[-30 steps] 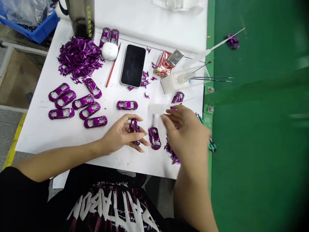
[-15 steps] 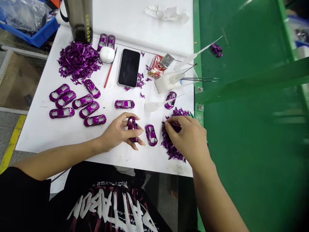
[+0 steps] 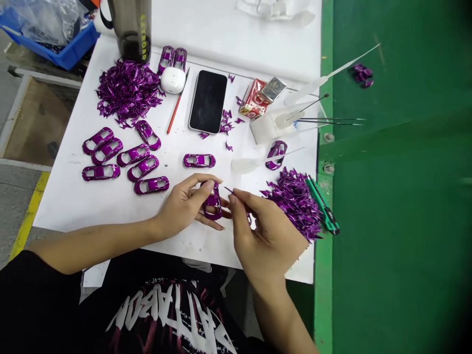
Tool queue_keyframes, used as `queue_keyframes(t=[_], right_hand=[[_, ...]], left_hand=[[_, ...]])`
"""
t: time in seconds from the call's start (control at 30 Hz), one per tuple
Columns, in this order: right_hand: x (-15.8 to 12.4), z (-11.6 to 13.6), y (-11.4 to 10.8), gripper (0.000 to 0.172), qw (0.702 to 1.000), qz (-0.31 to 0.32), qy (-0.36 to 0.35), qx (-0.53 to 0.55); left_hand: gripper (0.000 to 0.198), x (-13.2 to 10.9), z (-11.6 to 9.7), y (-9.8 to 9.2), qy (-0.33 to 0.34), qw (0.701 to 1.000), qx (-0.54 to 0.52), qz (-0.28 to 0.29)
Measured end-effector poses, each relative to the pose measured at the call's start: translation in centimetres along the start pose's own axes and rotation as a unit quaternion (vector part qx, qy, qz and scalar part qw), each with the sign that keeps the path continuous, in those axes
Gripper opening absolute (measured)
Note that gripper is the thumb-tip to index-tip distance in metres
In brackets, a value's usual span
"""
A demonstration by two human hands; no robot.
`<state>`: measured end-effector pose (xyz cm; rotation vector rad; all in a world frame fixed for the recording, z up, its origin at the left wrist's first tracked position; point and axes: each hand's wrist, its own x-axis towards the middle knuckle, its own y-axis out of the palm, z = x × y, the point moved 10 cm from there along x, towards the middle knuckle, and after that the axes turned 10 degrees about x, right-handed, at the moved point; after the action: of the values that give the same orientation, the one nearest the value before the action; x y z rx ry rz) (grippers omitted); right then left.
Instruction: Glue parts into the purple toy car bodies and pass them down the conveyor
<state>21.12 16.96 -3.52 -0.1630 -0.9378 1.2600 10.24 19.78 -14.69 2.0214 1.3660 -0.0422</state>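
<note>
My left hand [image 3: 186, 201] is closed on a shiny purple toy car body [image 3: 213, 202], thumb on its upper end and fingers behind. Just to its right, my right hand [image 3: 263, 226] pinches a small thin purple piece [image 3: 229, 190] between thumb and forefinger, its tip pointing at the car body but apart from it. Another car body lies mostly hidden behind my right fingers. To the right is a heap of small purple pieces [image 3: 295, 204]. One more car body [image 3: 199, 161] rests flat on the table above my left hand.
Several purple car bodies [image 3: 143, 167] lie at the left below a larger purple heap [image 3: 127, 91]. A phone [image 3: 208, 102], a red-handled tool [image 3: 177, 105] and a white glue bottle [image 3: 245, 164] are further back. A green cutter [image 3: 322, 205] lies at the table's right edge.
My right hand has moved left from the purple heap to beside the car body, now with a small piece in its pinch. The left thumb has shifted up, and the car body is turned.
</note>
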Motion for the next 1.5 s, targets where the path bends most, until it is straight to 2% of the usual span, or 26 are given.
queue_keyframes(t=[0.1, 0.23, 0.33, 0.53, 0.77, 0.97, 1.17, 1.27, 1.33, 1.37, 1.43, 1.5], right_hand=[[0.2, 1.6, 0.7, 0.025, 0.997, -0.011, -0.071, -0.021], [-0.1, 2.7, 1.2, 0.028, 0.992, -0.006, -0.118, -0.047], [-0.4, 3.1, 1.7, 0.028, 0.988, -0.009, -0.134, -0.075], [-0.8, 3.8, 1.6, 0.032, 0.984, -0.055, -0.153, -0.072], [-1.0, 4.1, 1.7, 0.036, 0.984, -0.044, -0.149, -0.087], [-0.9, 3.1, 2.1, 0.031, 0.998, 0.015, -0.059, -0.024], [-2.2, 4.5, 2.9, 0.044, 0.992, -0.061, -0.06, -0.09], [-1.9, 3.9, 2.6, 0.027, 0.998, -0.031, -0.005, -0.054], [-2.1, 2.9, 1.9, 0.019, 0.996, 0.022, 0.073, 0.045], [-2.5, 2.6, 1.7, 0.018, 0.985, 0.057, 0.115, 0.111], [-4.1, 2.2, 1.5, 0.026, 0.943, 0.127, 0.202, 0.234], [-6.4, 1.7, 1.6, 0.033, 0.889, 0.188, 0.292, 0.298]], left_hand=[[0.036, 0.0, -0.3, -0.8, 0.007, 0.999, 0.011, -0.033], [0.028, -0.2, -0.5, -0.8, 0.014, 0.999, 0.022, -0.046], [0.025, -0.2, -0.5, -1.0, 0.019, 0.998, 0.022, -0.058], [0.03, -0.2, -0.4, -1.5, 0.019, 0.997, 0.004, -0.077], [0.032, -0.1, -0.1, -1.5, 0.016, 0.998, -0.003, -0.067], [0.036, -0.4, -0.8, -1.7, 0.047, 0.995, 0.002, -0.083], [0.033, -1.5, -2.7, -1.3, 0.116, 0.985, 0.072, -0.109], [0.035, -3.6, -3.2, -0.8, 0.143, 0.97, 0.154, -0.127], [0.041, -6.0, -3.3, -0.2, 0.18, 0.952, 0.217, -0.117], [0.045, -7.3, -2.9, 0.1, 0.191, 0.947, 0.236, -0.105], [0.07, -10.0, -1.3, 0.1, 0.173, 0.951, 0.238, -0.09], [0.093, -12.2, 1.4, -0.7, 0.097, 0.967, 0.215, -0.098]])
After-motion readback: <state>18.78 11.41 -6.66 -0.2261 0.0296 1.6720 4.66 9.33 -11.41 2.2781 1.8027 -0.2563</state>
